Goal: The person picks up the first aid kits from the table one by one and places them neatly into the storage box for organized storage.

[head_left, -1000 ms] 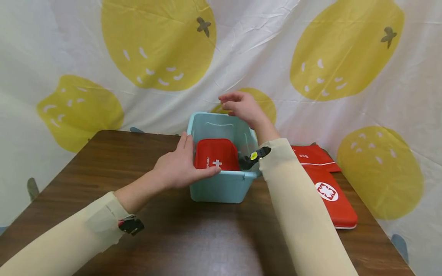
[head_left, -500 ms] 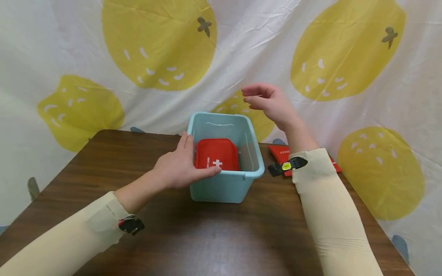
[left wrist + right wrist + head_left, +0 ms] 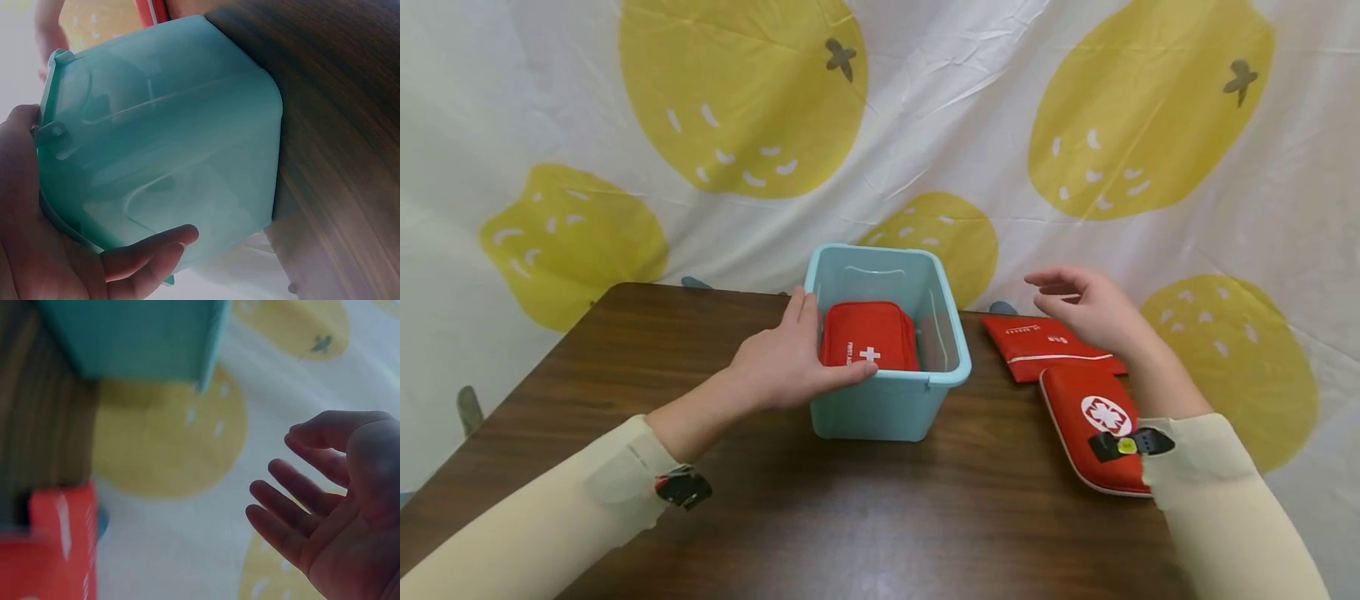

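Observation:
A light blue plastic bin (image 3: 880,408) stands upright on the table, with a red first aid pouch (image 3: 868,333) inside it. My left hand (image 3: 782,358) rests at the bin's near left corner. Its thumb lies along the near rim and its fingers stretch along the outer left wall, as the left wrist view also shows on the bin (image 3: 169,144). Raised over the right side, my right hand (image 3: 1090,308) holds nothing, its fingers loosely bent. Below it lie a flat red pouch (image 3: 1037,337) and a red case (image 3: 1097,425) with a white round emblem, partly behind the wrist strap.
The brown wooden table (image 3: 880,517) reaches back to a hanging white cloth (image 3: 925,108) printed with yellow lemons. The flat pouch and the case overlap near the table's right edge.
My right hand has moved from above the bin's far rim to the right, rising and then dropping over the red pouch and case. The left hand and bin have stayed in place.

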{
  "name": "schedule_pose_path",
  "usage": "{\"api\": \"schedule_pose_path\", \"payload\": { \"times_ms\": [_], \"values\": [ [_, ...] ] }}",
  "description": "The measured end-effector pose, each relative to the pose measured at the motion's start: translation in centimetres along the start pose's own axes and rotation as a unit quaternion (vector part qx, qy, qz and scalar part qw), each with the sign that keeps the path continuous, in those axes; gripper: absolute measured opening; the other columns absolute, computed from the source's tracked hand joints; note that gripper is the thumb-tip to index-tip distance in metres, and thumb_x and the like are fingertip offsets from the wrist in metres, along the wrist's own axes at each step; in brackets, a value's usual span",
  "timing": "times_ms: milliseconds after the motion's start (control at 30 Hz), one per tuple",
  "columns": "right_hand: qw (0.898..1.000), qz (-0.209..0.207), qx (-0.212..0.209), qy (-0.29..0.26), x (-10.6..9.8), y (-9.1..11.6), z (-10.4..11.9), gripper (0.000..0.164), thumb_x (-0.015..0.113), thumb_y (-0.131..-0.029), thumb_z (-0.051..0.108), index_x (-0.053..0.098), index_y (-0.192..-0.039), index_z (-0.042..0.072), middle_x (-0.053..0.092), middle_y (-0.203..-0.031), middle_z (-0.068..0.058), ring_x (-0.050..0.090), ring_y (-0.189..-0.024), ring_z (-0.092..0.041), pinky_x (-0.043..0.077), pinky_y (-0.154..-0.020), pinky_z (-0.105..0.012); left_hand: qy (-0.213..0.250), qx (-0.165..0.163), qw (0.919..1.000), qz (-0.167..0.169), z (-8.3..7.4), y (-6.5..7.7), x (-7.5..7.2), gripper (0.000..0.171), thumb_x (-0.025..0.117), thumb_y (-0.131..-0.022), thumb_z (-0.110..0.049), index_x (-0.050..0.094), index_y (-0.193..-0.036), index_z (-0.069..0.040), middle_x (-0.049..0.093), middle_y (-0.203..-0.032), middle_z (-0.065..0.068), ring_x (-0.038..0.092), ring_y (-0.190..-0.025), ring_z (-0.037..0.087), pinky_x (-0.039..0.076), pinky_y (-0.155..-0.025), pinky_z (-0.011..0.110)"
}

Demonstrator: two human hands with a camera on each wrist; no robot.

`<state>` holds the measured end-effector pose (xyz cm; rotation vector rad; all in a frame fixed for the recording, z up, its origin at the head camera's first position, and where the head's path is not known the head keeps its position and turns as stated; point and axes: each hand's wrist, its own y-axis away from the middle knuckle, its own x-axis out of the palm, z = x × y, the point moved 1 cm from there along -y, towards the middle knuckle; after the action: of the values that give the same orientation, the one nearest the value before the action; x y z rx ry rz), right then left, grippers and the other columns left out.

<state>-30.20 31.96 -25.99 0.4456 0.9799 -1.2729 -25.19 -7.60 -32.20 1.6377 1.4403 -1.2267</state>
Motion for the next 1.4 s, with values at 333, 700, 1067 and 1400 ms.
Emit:
{"api": "schedule_pose_path", "payload": {
  "times_ms": [333,700,1067,1400],
  "values": [
    [0.996,0.039,0.029,0.073,-0.5,4.9,-7.5,0.042,0.066,-0.099,0.020,0.058,-0.138,0.007,0.059,-0.138,-0.022,0.060,-0.121,-0.044,0.052,-0.094,-0.046,-0.002,0.002,1.0000,-0.008,0.5,0.0,-0.2,0.121,0.050,-0.071,-0.094,0.022,-0.154,-0.009,0.028,-0.155,0.005,0.066,-0.081,0.022,0.050,-0.057,0.033],
    [0.978,0.186,0.074,0.063,-0.2,8.7,-13.5,0.082,0.076,-0.089,0.031,0.035,-0.155,0.006,0.042,-0.149,-0.030,0.044,-0.131,-0.049,0.047,-0.096,-0.051,-0.001,0.000,1.0000,0.001,0.7,0.0,-0.4,0.122,0.051,-0.073,-0.092,0.019,-0.156,-0.009,0.027,-0.156,0.006,0.066,-0.086,0.024,0.052,-0.060,0.033],
    [0.965,0.227,0.105,0.080,0.6,8.8,-13.1,0.094,0.077,-0.085,0.039,0.027,-0.159,0.008,0.038,-0.144,-0.031,0.039,-0.126,-0.045,0.043,-0.091,-0.044,-0.001,-0.001,1.0000,0.001,0.7,-0.1,-0.4,0.124,0.051,-0.072,-0.093,0.019,-0.157,-0.008,0.026,-0.158,0.005,0.065,-0.093,0.023,0.052,-0.059,0.033],
    [0.959,0.238,0.132,0.082,3.1,7.2,-10.5,0.102,0.077,-0.082,0.054,0.024,-0.161,0.017,0.028,-0.149,-0.030,0.036,-0.131,-0.047,0.047,-0.093,-0.055,-0.005,-0.002,1.0000,0.000,0.7,-0.2,-0.2,0.126,0.048,-0.071,-0.095,0.017,-0.158,-0.008,0.023,-0.161,0.006,0.066,-0.090,0.023,0.051,-0.059,0.033]
  ]
}}
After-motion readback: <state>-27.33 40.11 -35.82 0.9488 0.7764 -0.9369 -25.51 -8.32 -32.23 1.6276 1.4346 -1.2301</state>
